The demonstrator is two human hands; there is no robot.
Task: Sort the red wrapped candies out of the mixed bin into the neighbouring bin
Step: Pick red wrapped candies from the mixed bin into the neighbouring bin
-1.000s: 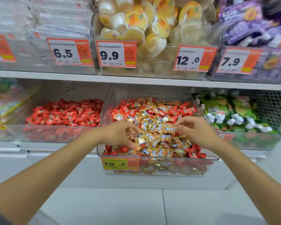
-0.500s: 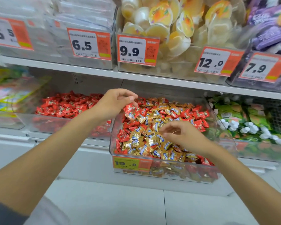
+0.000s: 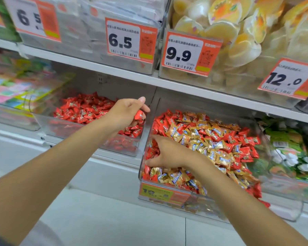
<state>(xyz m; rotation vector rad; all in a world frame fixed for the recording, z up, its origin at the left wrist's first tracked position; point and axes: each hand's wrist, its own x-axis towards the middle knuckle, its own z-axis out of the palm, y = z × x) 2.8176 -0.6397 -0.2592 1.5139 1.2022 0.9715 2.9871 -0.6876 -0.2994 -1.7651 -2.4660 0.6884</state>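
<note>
Red candy (image 3: 140, 115) held above the neighbouring bin (image 3: 43, 119)

Grey floor (image 3: 114, 219) is closest, at the bottom. Two bare arms reach over it to the shelves.

The mixed bin (image 3: 283, 206) is clear plastic and sits low on the right. It sticks out toward the person. A yellow and orange price tag (image 3: 160, 192) is on its front. Inside is a big heap of gold candies (image 3: 190, 134) and red candies (image 3: 244, 139), all mixed up. The right hand (image 3: 169, 153) is down in this bin, near the front left corner. Its fingers (image 3: 155, 139) and thumb bend around some red ones there and touch them. I cannot tell if they grip any.

A bit farther back and to the left is the left hand (image 3: 126, 112). It is above the right end of the neighbouring bin, close to the wall next to the mixed bin. It has curled fingers that hold the one red candy up in the air, above the heap.

The neighbouring bin is clear too. It holds a red pile (image 3: 82, 110) of wrapped candies, and nothing gold shows in it.

Right of the mixed bin is another bin with green packs (image 3: 283, 137).

Farthest up, a white shelf (image 3: 167, 82) carries more clear bins. One is full of yellow jelly cups (image 3: 238, 38). Their orange tags read 6.5 (image 3: 124, 39), 9.9 (image 3: 185, 54) and 12.0 (image 3: 286, 79).
</note>
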